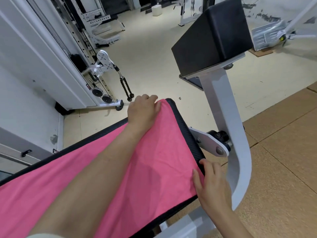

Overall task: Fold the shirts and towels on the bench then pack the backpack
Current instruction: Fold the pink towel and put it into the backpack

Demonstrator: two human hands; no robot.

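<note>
A pink towel (151, 157) lies spread flat along the black padded bench (184, 124), reaching almost to its far end. My left hand (144, 110) rests at the towel's far left corner, fingers curled over the cloth edge there. My right hand (211, 182) pinches the towel's near right corner at the bench edge, thumb on the pink cloth and fingers over the black rim. My left forearm lies across the towel. No backpack or shirts are in view.
A white curved steel post (228, 134) rises right beside the bench end and carries a black pad (212, 35). A cable machine with pulleys and a rope handle (126, 88) stands at the left. Cream floor lies ahead, brown mats at the right.
</note>
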